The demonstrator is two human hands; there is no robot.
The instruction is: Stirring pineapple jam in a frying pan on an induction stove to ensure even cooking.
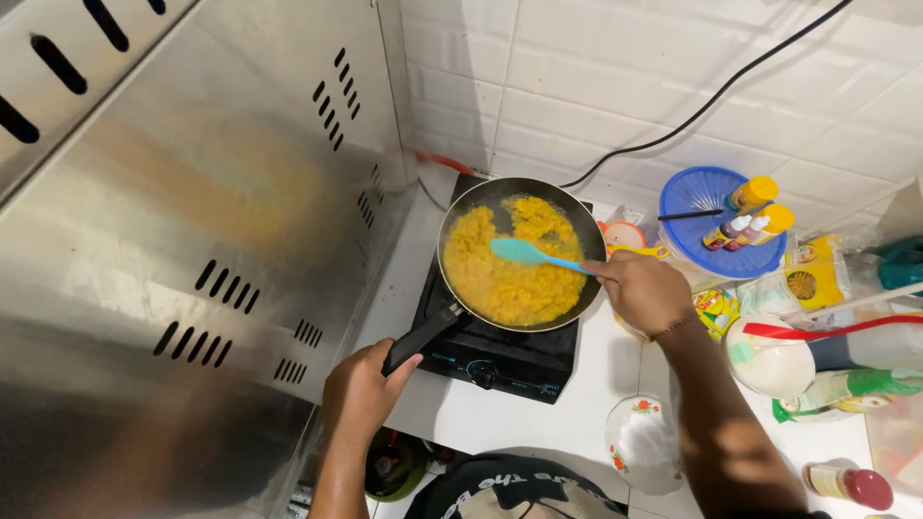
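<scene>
A dark frying pan (581, 223) full of yellow scrambled food (500, 279) sits on a black single-burner cooktop (500, 358). My left hand (361, 392) grips the pan's black handle (420, 338) at the cooktop's near left corner. My right hand (644, 288) holds a turquoise silicone spatula (524, 253) by its handle, with the blade resting on the food near the middle of the pan.
A big steel hood panel (192, 240) fills the left side. To the right are a blue lid (707, 223) with small bottles, snack packets (815, 272), a white bowl (769, 360) with a red utensil, a floral bowl (642, 444) and a red-capped bottle (851, 483).
</scene>
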